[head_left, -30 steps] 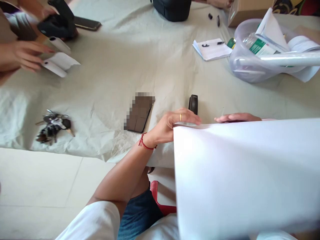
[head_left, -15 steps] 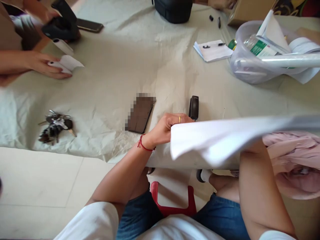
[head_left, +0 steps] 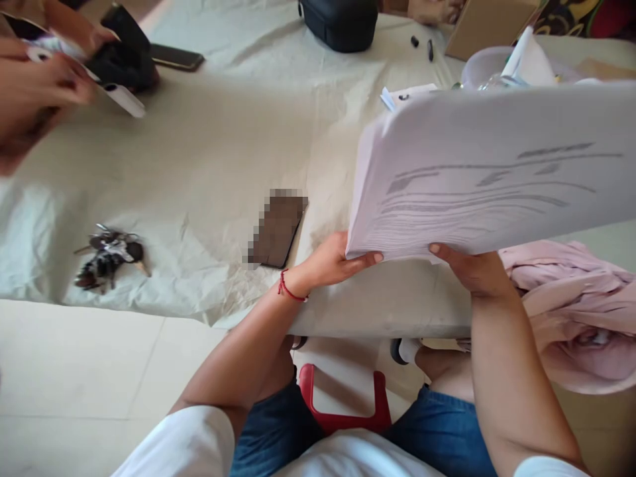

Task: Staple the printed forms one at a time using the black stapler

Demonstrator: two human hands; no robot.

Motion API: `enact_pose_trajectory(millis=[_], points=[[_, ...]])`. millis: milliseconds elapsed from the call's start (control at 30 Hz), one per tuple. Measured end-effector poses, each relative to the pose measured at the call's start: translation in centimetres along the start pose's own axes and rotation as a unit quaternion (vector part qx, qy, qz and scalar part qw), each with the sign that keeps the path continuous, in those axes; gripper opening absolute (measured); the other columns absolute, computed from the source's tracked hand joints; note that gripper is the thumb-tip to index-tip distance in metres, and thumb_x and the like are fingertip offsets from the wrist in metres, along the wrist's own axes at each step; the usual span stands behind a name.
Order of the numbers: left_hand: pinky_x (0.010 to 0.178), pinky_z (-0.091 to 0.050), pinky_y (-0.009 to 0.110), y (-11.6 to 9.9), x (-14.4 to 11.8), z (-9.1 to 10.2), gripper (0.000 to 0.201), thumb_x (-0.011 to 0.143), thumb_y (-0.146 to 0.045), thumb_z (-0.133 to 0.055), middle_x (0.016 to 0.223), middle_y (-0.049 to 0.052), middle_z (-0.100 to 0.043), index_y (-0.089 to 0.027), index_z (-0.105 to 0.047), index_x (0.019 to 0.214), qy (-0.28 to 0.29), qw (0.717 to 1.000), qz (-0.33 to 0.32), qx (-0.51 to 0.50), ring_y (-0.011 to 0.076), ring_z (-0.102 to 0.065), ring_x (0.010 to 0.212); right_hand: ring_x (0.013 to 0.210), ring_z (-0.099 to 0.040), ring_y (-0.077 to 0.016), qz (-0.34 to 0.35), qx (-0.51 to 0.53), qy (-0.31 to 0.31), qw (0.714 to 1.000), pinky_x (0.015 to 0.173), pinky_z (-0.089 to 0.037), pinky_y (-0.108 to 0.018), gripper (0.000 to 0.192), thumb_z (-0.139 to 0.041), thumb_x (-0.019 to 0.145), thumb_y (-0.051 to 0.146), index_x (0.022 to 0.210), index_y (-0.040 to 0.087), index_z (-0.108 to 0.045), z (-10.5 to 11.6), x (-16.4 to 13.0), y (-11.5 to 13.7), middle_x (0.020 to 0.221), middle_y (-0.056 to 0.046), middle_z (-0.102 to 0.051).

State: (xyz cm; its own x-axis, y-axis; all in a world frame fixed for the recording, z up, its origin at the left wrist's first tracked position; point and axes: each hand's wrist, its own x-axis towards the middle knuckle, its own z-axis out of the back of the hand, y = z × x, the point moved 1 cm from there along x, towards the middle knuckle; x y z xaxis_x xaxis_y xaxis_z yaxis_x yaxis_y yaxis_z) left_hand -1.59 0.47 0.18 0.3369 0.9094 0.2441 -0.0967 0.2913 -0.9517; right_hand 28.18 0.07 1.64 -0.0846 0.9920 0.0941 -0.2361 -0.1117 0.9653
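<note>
1. Your left hand [head_left: 332,264] & right hand [head_left: 473,270] each gripped the near edge of the paper sheet [head_left: 489,169], fingers closed on it.
2. Sheet was held tilted above the worktop [head_left: 223,152], over its near edge, printed side faintly showing.
3. Judged light, floppy, crease-prone; best held at both lower corners.
4. Phone [head_left: 277,227] & keys [head_left: 106,255] lay to the left, apart.

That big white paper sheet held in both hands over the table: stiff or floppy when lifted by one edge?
Probably floppy: the paper sheet is gripped only along its near edge by the left hand and right hand, and it curves across its span. Likely light, held by fingertips. Its blur suggests it flutters easily.
</note>
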Motion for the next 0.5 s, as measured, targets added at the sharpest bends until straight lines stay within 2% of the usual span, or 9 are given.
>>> enact_pose_trajectory(millis=[133,200,333,433,500], points=[[0.097,-0.065,0.048,-0.3,-0.1,-0.2,0.044,0.1,-0.064,-0.075,0.086,0.008,-0.079,-0.023,-0.08,0.087,-0.005,0.998,0.047,-0.035,0.0347,-0.078,0.104,0.146,-0.069,-0.0371,-0.04,0.041,0.009,0.998,0.123,-0.06,-0.058,0.052,-0.101,0.078,0.049,0.125,0.038,-0.081,-0.1,0.1,-0.5,0.141,-0.002,-0.081],[0.099,-0.066,0.049,-0.4,-0.3,-0.6,0.048,0.101,-0.068,-0.071,0.094,0.009,-0.082,-0.022,-0.082,0.092,-0.012,0.992,0.09,-0.082,0.0347,-0.079,0.107,0.135,-0.076,-0.037,-0.068,0.072,0.007,0.995,0.115,-0.065,-0.058,0.048,-0.099,0.079,0.055,0.118,0.034,-0.083,0.0,0.1,-0.6,0.133,-0.005,-0.085],[0.11,-0.064,0.053,-0.3,-0.6,-2.0,0.05,0.1,-0.068,-0.074,0.115,0.013,-0.086,-0.021,-0.085,0.113,-0.015,0.959,0.163,-0.231,0.0357,-0.079,0.122,0.117,-0.083,-0.0336,-0.043,0.1,-0.073,0.991,0.103,-0.07,-0.055,0.04,-0.088,0.088,0.065,0.11,0.031,-0.084,0.7,0.4,-0.4,0.119,-0.003,-0.088],[0.107,-0.066,0.057,0.1,-0.7,-2.8,0.05,0.095,-0.065,-0.082,0.116,0.016,-0.086,-0.019,-0.085,0.114,-0.011,0.928,0.217,-0.302,0.0387,-0.081,0.12,0.098,-0.085,-0.0296,-0.025,0.049,-0.128,0.99,0.091,-0.072,-0.048,0.03,-0.087,0.092,0.059,0.103,0.031,-0.085,1.4,0.4,-0.7,0.103,0.0,-0.088],[0.102,-0.068,0.057,0.4,-0.6,-3.0,0.052,0.094,-0.067,-0.082,0.111,0.018,-0.086,-0.017,-0.085,0.11,-0.02,0.916,0.241,-0.319,0.0408,-0.082,0.116,0.092,-0.085,-0.0285,-0.028,0.026,-0.133,0.99,0.086,-0.071,-0.046,0.029,-0.088,0.092,0.058,0.101,0.031,-0.085,1.7,0.2,-1.0,0.099,0.0,-0.087]])
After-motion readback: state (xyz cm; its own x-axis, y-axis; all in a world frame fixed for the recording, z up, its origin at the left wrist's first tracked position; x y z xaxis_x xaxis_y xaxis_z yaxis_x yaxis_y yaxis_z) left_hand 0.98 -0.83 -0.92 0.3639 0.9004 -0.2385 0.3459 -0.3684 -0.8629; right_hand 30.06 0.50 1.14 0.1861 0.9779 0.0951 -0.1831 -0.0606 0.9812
